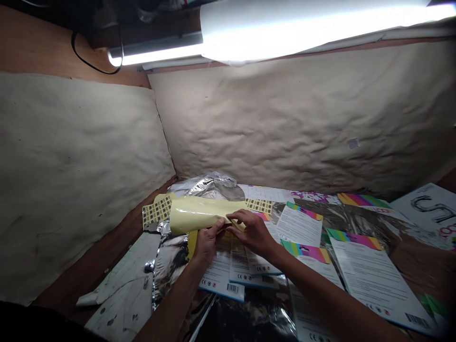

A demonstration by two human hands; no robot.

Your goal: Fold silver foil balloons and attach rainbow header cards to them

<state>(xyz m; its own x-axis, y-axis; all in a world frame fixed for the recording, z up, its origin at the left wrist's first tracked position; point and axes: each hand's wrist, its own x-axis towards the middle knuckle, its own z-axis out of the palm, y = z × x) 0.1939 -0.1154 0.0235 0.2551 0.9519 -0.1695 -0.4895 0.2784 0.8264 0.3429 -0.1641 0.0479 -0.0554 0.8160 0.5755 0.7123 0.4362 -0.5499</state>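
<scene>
My left hand (205, 242) pinches the lower edge of a curled pale yellow glossy sheet (199, 213) held just above the table. My right hand (251, 231) meets it from the right, fingers bent and pinching the same edge of the sheet. Yellow sheets printed with small dark squares (156, 211) stick out from behind the curled sheet on both sides. Beneath my hands lie white printed cards with barcodes (228, 275).
Silver foil bags (210, 187) lie crumpled behind and to the left. Several white cards with rainbow stripes (370, 270) cover the right of the wooden table (409, 259). Paper-covered walls (285, 123) enclose the back and left. A bright tube lamp (285, 28) hangs overhead.
</scene>
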